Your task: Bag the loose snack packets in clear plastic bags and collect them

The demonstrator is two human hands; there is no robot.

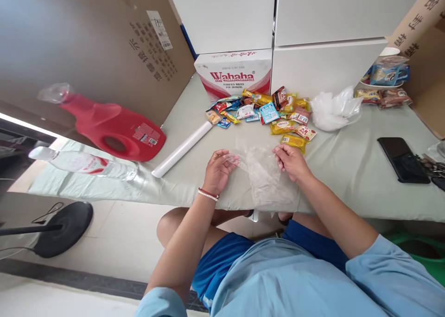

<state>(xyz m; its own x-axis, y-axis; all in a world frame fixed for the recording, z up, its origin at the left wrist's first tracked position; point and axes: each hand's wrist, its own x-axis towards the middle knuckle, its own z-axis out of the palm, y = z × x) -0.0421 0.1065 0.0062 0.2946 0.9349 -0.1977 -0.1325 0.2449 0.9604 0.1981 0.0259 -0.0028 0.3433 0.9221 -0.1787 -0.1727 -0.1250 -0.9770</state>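
Plastic bag [262,175] on pale green table [347,168]

A red detergent jug [114,129] lies beside a water bottle [86,164] on the surface [347,168]; snack packets [264,113] spread before a Wahaha carton [233,72]; a phone [403,159] rests well apart.

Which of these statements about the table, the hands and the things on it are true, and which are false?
1. Both hands, left hand and right hand, hold a clear plastic bag. True.
2. The red jug stands upright. False: it lies on its side.
3. A pile of snack packets lies beyond the bag. True.
4. The phone is in the left hand. False: it lies on the table, to the right.
5. The white roll lies left of the bag. True.
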